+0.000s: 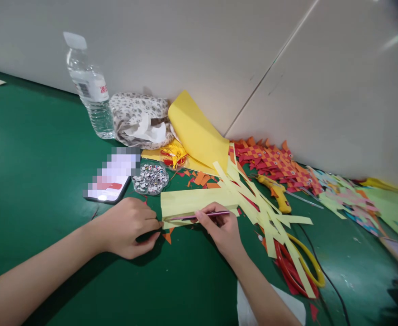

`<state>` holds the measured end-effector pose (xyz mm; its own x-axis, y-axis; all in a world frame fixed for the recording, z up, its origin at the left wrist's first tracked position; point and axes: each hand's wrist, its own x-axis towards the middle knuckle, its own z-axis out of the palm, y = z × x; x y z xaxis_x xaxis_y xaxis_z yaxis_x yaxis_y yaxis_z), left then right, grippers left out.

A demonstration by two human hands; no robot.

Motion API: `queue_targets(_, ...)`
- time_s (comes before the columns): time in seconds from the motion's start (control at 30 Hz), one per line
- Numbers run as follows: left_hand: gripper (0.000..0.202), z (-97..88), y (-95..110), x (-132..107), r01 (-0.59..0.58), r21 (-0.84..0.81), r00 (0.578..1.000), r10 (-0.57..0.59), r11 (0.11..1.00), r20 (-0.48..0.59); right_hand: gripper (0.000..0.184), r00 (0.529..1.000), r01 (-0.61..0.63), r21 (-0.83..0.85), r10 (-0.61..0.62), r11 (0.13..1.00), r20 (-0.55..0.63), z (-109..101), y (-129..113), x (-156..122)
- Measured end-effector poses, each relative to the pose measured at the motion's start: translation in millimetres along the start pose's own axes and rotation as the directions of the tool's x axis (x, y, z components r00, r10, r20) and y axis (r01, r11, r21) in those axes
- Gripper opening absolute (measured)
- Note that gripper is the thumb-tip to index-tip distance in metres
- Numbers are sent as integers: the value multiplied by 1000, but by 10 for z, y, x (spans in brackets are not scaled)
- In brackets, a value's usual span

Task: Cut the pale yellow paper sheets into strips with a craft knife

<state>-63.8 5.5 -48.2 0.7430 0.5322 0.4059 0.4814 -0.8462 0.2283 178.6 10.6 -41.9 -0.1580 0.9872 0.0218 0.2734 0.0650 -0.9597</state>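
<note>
A pale yellow sheet of paper (192,200) lies flat on the green table, with a dark slit showing along its lower part. My left hand (133,228) is curled at the sheet's left end, its fingertips on the lower corner. In my right hand (221,226) is a slim pink pen-like tool (215,213), held between thumb and fingers. Its thin tip points left along the lower edge of the paper; its exact kind I cannot make out. Several cut pale yellow strips (270,217) lie crisscrossed to the right of my right hand.
Behind stand a water bottle (92,90), a floral cloth tissue pouch (139,108) and curled yellow paper (199,131). A phone (109,179) and a case of googly eyes (150,178) lie nearby. Rightward are a yellow glue gun (277,192), woven red-orange paper fish (270,163) and red-yellow scissors (309,258).
</note>
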Motion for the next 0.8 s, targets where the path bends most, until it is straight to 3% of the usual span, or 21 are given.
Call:
queue_targets(0.43, 21, -7, -5, -15, -12, 21, 1000, 12, 1000, -3, 27, 997, 47, -52, -50, 998, -57, -100, 18, 2)
queue_targets(0.8, 20, 0, -28, -25, -58, 60, 998, 58, 997, 5, 27, 1000, 17, -14, -17, 1000, 8, -33, 20, 15)
